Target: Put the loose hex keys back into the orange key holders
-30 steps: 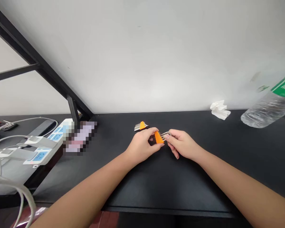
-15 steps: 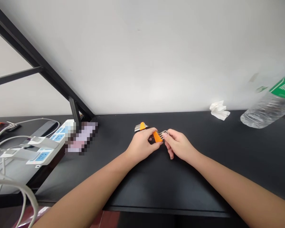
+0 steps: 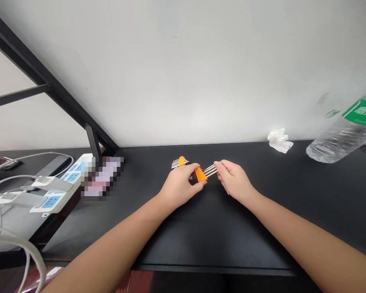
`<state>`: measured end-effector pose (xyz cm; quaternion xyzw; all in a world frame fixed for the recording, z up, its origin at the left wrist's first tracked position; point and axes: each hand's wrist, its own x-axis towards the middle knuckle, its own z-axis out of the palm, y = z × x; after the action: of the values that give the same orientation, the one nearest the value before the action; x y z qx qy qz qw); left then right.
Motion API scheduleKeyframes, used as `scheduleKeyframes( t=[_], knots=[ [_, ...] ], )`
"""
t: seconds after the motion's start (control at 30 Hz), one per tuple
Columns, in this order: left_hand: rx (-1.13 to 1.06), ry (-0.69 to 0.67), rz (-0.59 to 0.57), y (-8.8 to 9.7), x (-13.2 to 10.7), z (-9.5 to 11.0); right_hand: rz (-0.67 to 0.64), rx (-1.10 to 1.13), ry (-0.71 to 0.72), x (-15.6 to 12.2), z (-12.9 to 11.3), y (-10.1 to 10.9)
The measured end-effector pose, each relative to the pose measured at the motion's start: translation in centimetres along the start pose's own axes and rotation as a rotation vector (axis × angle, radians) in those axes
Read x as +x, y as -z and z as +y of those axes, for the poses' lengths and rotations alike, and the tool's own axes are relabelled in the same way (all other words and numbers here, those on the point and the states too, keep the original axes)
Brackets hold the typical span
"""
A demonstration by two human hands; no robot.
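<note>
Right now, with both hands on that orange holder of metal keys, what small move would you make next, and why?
Probably draw the right hand a little further right. Its fingertips pinch the ends of the metal keys sticking out of the orange holder, which the left hand steadies above the black table. A second key set lies behind.

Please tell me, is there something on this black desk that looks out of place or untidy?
Only small things. A crumpled white tissue lies by the wall, and a clear water bottle lies on its side at right. The left hand holds the orange hex key set normally.
</note>
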<state>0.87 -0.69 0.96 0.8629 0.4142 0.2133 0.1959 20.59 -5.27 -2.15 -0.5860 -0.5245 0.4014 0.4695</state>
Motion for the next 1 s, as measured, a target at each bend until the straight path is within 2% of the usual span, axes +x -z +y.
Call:
scheduleKeyframes(
  t=[0.1, 0.23, 0.37, 0.53, 0.73, 0.87, 0.93, 1.0],
  knots=[
    [0.071, 0.034, -0.018, -0.1, 0.1, -0.4, 0.031, -0.103, -0.018, 0.8, 0.4, 0.9],
    [0.073, 0.112, -0.023, 0.1, 0.2, -1.1, 0.055, -0.463, 0.006, 2.2, 1.1, 2.8],
    [0.059, 0.123, -0.044, 0.4, 0.3, -1.3, -0.006, -0.823, 0.035, 3.1, 1.3, 4.2],
    [0.027, 0.101, -0.046, 0.4, 0.2, -1.1, -0.076, -1.070, -0.006, 3.4, 1.3, 4.6],
    [0.005, 0.074, -0.034, 0.4, 0.2, -1.1, -0.036, -1.128, 0.058, 3.9, 1.9, 4.9],
    [0.000, 0.048, -0.035, 0.3, 0.1, -1.2, 0.047, -1.007, 0.066, 4.1, 2.1, 6.0],
    [-0.007, 0.042, -0.044, 0.3, 0.1, -1.3, -0.003, -0.908, 0.158, 4.1, 2.2, 6.7],
    [-0.011, 0.040, -0.060, 0.3, 0.2, -1.4, -0.135, -0.863, 0.278, 4.0, 2.2, 7.2]
  ],
)
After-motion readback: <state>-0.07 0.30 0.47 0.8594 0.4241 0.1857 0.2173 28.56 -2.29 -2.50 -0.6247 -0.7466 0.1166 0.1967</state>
